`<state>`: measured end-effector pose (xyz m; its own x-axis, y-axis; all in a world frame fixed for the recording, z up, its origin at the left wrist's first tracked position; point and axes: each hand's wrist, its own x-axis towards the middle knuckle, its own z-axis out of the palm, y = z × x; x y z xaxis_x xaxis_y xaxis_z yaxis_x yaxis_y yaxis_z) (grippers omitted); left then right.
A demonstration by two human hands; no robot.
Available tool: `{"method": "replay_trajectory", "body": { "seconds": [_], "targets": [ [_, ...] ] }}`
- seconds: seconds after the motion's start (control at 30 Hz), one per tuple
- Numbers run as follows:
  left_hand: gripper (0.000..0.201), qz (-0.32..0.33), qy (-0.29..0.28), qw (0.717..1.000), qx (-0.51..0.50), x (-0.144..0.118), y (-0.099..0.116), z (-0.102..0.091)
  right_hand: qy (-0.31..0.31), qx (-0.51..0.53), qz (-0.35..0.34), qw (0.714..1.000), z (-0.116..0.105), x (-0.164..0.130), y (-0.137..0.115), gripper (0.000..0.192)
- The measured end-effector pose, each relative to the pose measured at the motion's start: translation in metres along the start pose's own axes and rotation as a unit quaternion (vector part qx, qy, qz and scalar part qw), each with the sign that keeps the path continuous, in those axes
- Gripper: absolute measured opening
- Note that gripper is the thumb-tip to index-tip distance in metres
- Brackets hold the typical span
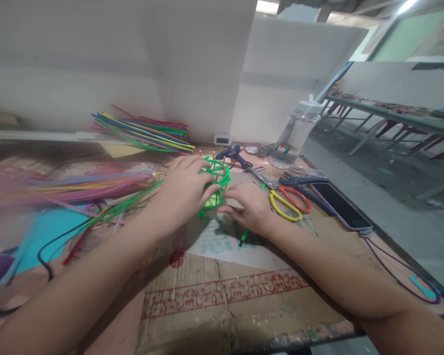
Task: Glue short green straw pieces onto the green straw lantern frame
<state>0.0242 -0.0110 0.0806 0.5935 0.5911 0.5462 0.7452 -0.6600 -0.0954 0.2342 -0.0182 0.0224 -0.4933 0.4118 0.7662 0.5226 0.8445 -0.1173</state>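
Observation:
A small green woven basket (217,178), made of green straws around upright wooden sticks, sits on the cardboard-covered table (222,291). My left hand (181,192) wraps around its left side, fingers curled on the green weave. My right hand (249,207) rests low at the basket's right base, fingertips pinching it near the bottom. Both forearms stretch in from the near edge.
Bundles of coloured straws (148,132) lie at the back and more (92,182) at the left. A blue glue gun (234,155), scissors (284,199), a phone (340,204), a plastic water bottle (296,135) and a black cable (55,244) lie around. The table's right edge drops to the floor.

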Motion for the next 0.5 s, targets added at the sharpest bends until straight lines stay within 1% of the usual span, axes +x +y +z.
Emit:
{"method": "replay_trajectory", "body": {
  "seconds": [0.03,0.07,0.13,0.17,0.23,0.3,0.33,0.4,0.47,0.5],
  "targets": [
    [0.024,0.003,0.004,1.0,-0.001,0.001,-0.001,-0.002,0.009,0.046,0.062,0.997,0.001,-0.001,-0.001,0.026],
    [0.024,0.005,0.008,1.0,-0.002,0.001,-0.001,-0.004,0.015,0.09,0.134,0.987,0.002,-0.002,-0.001,0.032],
    [0.025,0.006,0.015,1.0,-0.008,0.003,-0.004,-0.012,0.023,0.159,0.26,0.952,0.004,-0.002,0.001,0.041],
    [0.026,0.003,0.018,1.0,-0.012,0.003,-0.006,-0.016,0.031,0.181,0.302,0.935,0.005,-0.002,0.003,0.042],
    [0.028,-0.01,0.028,0.999,-0.023,0.003,-0.012,-0.026,0.064,0.213,0.348,0.911,0.007,-0.001,0.01,0.036],
    [0.03,-0.029,0.049,0.998,-0.031,0.003,-0.021,-0.034,0.105,0.238,0.37,0.892,0.011,-0.001,0.02,0.026],
    [0.03,-0.043,0.059,0.997,-0.031,0.003,-0.025,-0.038,0.116,0.246,0.38,0.884,0.013,-0.002,0.025,0.024],
    [0.033,-0.082,0.071,0.994,-0.024,0.003,-0.035,-0.043,0.113,0.252,0.399,0.874,0.018,-0.005,0.033,0.025],
    [0.034,-0.115,0.07,0.991,-0.026,0.002,-0.042,-0.044,0.083,0.255,0.422,0.866,0.023,-0.008,0.037,0.027],
    [0.033,-0.12,0.064,0.99,-0.037,0.003,-0.044,-0.043,0.068,0.258,0.43,0.863,0.025,-0.01,0.039,0.026]
  ]
}}
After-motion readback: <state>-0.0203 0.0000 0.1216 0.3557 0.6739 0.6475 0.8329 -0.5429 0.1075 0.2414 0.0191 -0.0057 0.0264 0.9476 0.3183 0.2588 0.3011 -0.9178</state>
